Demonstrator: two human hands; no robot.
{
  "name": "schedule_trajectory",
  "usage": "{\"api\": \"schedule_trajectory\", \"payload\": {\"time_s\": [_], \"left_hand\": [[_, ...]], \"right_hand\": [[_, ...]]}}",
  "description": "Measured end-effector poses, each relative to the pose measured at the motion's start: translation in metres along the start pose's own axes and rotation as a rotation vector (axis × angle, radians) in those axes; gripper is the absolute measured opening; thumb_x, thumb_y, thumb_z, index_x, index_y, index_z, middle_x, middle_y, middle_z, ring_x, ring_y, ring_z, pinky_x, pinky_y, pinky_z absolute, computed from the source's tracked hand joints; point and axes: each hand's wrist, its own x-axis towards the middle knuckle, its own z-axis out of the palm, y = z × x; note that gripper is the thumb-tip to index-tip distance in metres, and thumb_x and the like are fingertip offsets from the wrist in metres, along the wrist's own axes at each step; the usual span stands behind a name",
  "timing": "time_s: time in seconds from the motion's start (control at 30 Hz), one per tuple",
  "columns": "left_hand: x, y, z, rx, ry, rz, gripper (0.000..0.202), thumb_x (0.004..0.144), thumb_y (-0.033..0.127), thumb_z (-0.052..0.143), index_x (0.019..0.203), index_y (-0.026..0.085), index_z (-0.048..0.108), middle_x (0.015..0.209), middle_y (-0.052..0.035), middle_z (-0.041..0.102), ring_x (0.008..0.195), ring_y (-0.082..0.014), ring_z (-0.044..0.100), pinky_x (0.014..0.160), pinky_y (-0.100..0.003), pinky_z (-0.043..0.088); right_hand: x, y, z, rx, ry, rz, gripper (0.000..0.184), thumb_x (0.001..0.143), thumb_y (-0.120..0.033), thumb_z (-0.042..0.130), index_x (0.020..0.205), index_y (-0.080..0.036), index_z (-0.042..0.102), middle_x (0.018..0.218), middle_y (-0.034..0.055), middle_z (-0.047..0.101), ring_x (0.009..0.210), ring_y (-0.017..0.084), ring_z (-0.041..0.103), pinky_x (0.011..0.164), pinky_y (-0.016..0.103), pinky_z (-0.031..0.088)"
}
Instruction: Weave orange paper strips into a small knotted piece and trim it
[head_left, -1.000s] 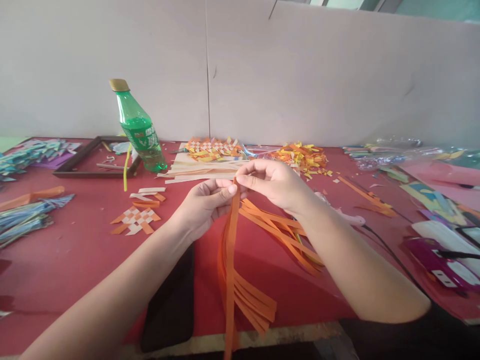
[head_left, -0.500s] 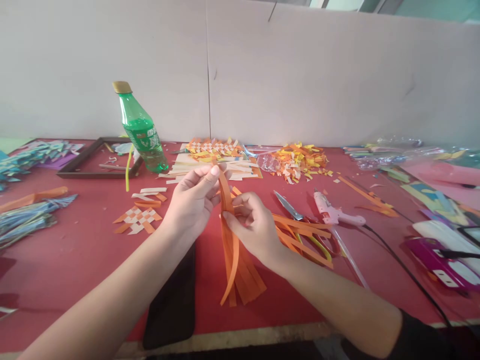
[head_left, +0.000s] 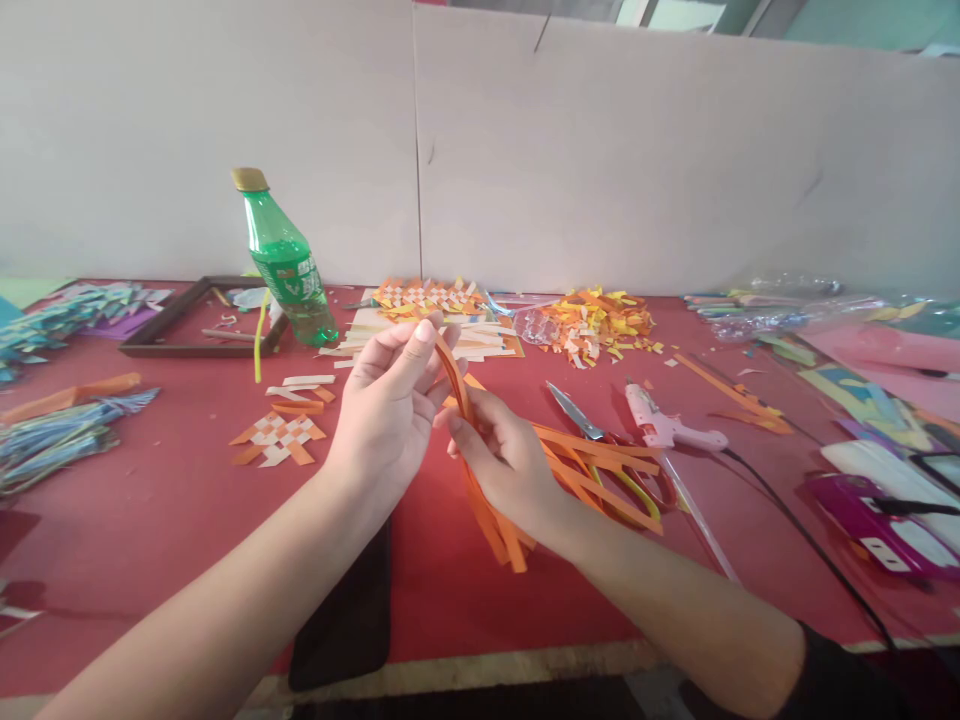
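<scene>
Between my two hands hangs a bundle of orange paper strips [head_left: 491,520], its loose ends trailing down toward me. My left hand [head_left: 394,390] pinches the upper end between thumb and fingers. Lower down, my right hand [head_left: 502,450] is closed around the middle of the strips. A small woven orange-and-white paper piece [head_left: 279,438] lies left of my left hand, with a few short strips just behind it. Right of my right hand more orange strips [head_left: 600,475] lie over the handles of scissors [head_left: 574,410].
A green bottle [head_left: 292,275] stands by a dark frame [head_left: 187,350]. Paper scraps [head_left: 607,320] are heaped at the back. A pink glue gun [head_left: 667,425] with a cord lies at right, near a magenta device [head_left: 862,520]. A black phone-like slab [head_left: 349,610] lies under my left forearm.
The strips in my hands have drawn together into a narrower bundle, and their lower ends have swung right and up. My right hand has closed further around them.
</scene>
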Motion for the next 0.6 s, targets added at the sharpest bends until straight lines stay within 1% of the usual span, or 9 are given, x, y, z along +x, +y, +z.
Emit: {"api": "schedule_trajectory", "payload": {"time_s": [0.1,0.17,0.2,0.27,0.33,0.37,0.43,0.5,0.6], "left_hand": [[0.002,0.003,-0.002,0.001,0.004,0.009,0.012,0.080,0.019,0.076,0.076,0.022,0.065,0.097,0.0054,0.075,0.111,-0.0172,0.067,0.091,-0.028,0.054],[0.004,0.005,-0.004,0.001,0.023,0.014,0.012,0.081,0.018,0.075,0.076,0.022,0.065,0.096,0.0058,0.075,0.110,-0.0162,0.068,0.092,-0.027,0.053],[0.006,0.005,-0.006,-0.002,0.038,0.015,0.012,0.082,0.018,0.074,0.075,0.022,0.065,0.095,0.0061,0.075,0.110,-0.0158,0.068,0.092,-0.026,0.053],[0.011,0.006,-0.010,-0.011,0.073,0.009,0.012,0.084,0.018,0.071,0.075,0.023,0.064,0.093,0.0061,0.075,0.110,-0.0151,0.068,0.091,-0.025,0.053],[0.015,0.006,-0.015,-0.014,0.106,-0.005,0.012,0.086,0.018,0.069,0.076,0.023,0.065,0.092,0.0055,0.075,0.107,-0.0140,0.069,0.088,-0.023,0.054],[0.018,0.005,-0.017,-0.017,0.118,-0.018,0.011,0.086,0.018,0.069,0.077,0.023,0.065,0.092,0.0055,0.075,0.103,-0.0130,0.070,0.086,-0.022,0.055],[0.021,0.002,-0.024,-0.032,0.141,-0.060,0.011,0.086,0.017,0.069,0.077,0.023,0.065,0.089,0.0063,0.075,0.090,-0.0100,0.072,0.081,-0.020,0.055],[0.023,-0.003,-0.031,-0.045,0.172,-0.118,0.011,0.087,0.016,0.067,0.079,0.022,0.065,0.087,0.0068,0.075,0.080,-0.0075,0.072,0.078,-0.019,0.056],[0.024,-0.012,-0.043,-0.031,0.222,-0.191,0.010,0.085,0.015,0.070,0.081,0.023,0.066,0.087,0.0066,0.075,0.078,-0.0075,0.072,0.074,-0.018,0.056]], "right_hand": [[-0.004,-0.001,-0.002,-0.049,-0.044,-0.004,0.026,0.099,-0.041,0.044,0.099,-0.021,0.060,0.085,0.0037,0.067,0.068,0.015,0.062,0.066,0.029,0.052],[-0.009,0.000,-0.003,-0.109,-0.055,-0.006,0.025,0.100,-0.040,0.043,0.099,-0.020,0.060,0.088,0.0053,0.068,0.073,0.017,0.065,0.070,0.031,0.054],[-0.013,0.002,-0.004,-0.151,-0.051,-0.007,0.025,0.099,-0.038,0.043,0.102,-0.020,0.060,0.091,0.0065,0.069,0.077,0.018,0.066,0.074,0.034,0.055],[-0.021,0.007,-0.005,-0.257,-0.015,-0.028,0.026,0.099,-0.035,0.045,0.117,-0.021,0.058,0.101,0.0100,0.070,0.090,0.023,0.069,0.083,0.039,0.056],[-0.031,0.015,-0.007,-0.373,0.073,-0.102,0.042,0.099,-0.031,0.044,0.140,-0.022,0.042,0.112,0.0137,0.068,0.102,0.026,0.068,0.088,0.043,0.057],[-0.036,0.018,-0.007,-0.437,0.103,-0.156,0.049,0.099,-0.029,0.043,0.146,-0.022,0.034,0.116,0.0153,0.067,0.107,0.027,0.067,0.089,0.045,0.057],[-0.046,0.025,-0.009,-0.569,0.120,-0.249,0.057,0.099,-0.024,0.042,0.153,-0.024,0.022,0.125,0.0176,0.064,0.115,0.029,0.065,0.089,0.045,0.059],[-0.054,0.030,-0.011,-0.696,0.115,-0.321,0.061,0.099,-0.022,0.041,0.155,-0.024,0.016,0.131,0.0202,0.061,0.119,0.031,0.063,0.086,0.044,0.061],[-0.065,0.036,-0.014,-0.854,0.070,-0.350,0.063,0.099,-0.027,0.043,0.156,-0.017,0.016,0.129,0.0248,0.061,0.112,0.035,0.067,0.075,0.043,0.064]]}}
